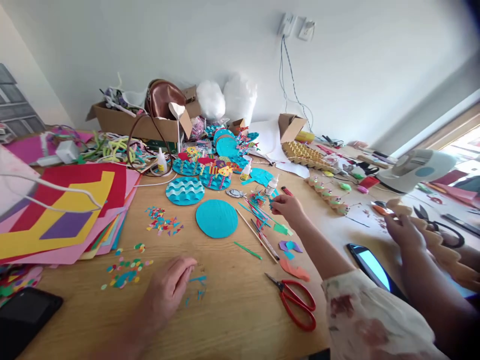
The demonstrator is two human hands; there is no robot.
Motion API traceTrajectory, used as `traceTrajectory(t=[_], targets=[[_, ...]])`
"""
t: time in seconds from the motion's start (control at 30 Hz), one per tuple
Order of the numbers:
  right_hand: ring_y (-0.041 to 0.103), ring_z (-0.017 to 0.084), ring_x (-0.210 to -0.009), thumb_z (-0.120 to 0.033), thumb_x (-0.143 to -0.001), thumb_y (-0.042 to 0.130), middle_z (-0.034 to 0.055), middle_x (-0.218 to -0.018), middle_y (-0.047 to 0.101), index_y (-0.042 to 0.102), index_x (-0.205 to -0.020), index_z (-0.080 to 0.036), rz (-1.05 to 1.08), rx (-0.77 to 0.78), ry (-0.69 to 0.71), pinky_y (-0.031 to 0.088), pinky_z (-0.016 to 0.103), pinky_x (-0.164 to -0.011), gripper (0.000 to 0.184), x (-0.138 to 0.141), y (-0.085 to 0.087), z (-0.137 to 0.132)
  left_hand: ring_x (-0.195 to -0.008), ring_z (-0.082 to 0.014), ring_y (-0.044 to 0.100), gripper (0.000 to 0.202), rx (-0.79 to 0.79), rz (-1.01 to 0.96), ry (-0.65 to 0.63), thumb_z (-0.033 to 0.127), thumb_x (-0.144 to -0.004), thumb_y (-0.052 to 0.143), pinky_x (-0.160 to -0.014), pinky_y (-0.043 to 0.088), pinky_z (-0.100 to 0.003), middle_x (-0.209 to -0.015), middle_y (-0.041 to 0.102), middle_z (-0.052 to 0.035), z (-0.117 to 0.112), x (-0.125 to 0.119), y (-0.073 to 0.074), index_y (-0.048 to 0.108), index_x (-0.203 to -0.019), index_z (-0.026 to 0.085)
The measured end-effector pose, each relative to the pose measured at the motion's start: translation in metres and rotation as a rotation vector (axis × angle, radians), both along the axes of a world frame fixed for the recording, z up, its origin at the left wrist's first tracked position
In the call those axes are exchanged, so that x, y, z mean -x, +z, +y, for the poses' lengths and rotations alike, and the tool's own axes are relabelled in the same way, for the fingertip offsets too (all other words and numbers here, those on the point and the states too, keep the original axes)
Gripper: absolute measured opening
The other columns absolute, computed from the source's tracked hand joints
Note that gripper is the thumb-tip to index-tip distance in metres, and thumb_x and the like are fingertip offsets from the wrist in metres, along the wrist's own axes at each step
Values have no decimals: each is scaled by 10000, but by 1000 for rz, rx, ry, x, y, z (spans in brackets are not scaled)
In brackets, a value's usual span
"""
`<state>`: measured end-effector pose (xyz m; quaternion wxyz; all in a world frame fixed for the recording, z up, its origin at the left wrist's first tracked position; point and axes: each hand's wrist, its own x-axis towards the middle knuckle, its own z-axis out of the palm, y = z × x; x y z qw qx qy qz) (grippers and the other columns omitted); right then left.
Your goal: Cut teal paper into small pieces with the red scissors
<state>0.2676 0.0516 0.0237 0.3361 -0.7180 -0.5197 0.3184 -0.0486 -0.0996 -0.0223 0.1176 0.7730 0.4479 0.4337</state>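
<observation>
My left hand (170, 286) rests on the wooden table with its fingers curled together, and nothing shows in them. Thin blue paper scraps (200, 279) lie just right of it. Out in front, my right hand (288, 207) has its fingers pinched at the edge of a pile of thin paper strips (258, 200); what they hold is too small to make out. A white glue bottle (271, 186) stands just beyond those fingers. Between my hands lies a flat blue disc (216, 218), with a disc bearing wavy blue paper (185, 191) behind it.
Red-handled scissors (298, 302) lie near the front edge. Coloured paper sheets (75, 215) are stacked at left, with confetti dots (125, 270) nearby. At right, another person's hand (405, 234) is at an egg-carton strip (435, 240), beside a lit phone (373, 267). A cardboard box (131, 121) stands behind.
</observation>
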Motion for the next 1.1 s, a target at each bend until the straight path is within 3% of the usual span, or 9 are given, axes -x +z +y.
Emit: traceTrajectory(t=[0.07, 0.2, 0.43, 0.77, 1.1], targets=[[576, 104, -627, -274, -830, 556, 7, -747, 598, 579, -846, -110, -194, 26, 14, 503, 280, -616, 166, -1, -7, 27, -644, -112, 650, 180, -67, 16, 8, 126, -827, 427, -620, 513, -171, -701, 681, -10, 0, 3, -6, 588, -872, 193], [581, 168, -871, -292, -866, 512, 56, -1019, 590, 572, -1010, -136, -538, 66, 86, 491, 353, -743, 221, 3, -20, 60, -707, -128, 660, 177, -98, 43, 33, 136, -834, 443, -686, 522, -186, -753, 689, -27, -1, 8, -14, 591, -914, 190], [573, 178, -910, -295, -874, 498, 67, -1073, 572, 551, -1067, -151, -909, 185, 226, 485, 377, -776, 247, 6, -22, 78, -699, -121, 667, 182, -125, 78, 6, 155, -853, 429, -687, 526, -158, -746, 691, -32, 0, 8, -16, 590, -932, 186], [573, 179, -913, -289, -874, 500, 71, -1087, 564, 538, -1091, -152, -1165, 289, 327, 489, 375, -770, 259, 10, -14, 80, -665, -115, 668, 179, -114, 86, 25, 205, -867, 423, -647, 525, -143, -732, 695, -22, 0, 8, -12, 599, -899, 199], [570, 183, -920, -288, -873, 501, 74, -1099, 556, 531, -1101, -150, -1243, 223, 355, 491, 377, -766, 269, 9, -12, 79, -665, -114, 668, 182, -121, 102, 25, 207, -870, 422, -647, 524, -144, -723, 693, -23, 0, 9, -14, 601, -897, 189]])
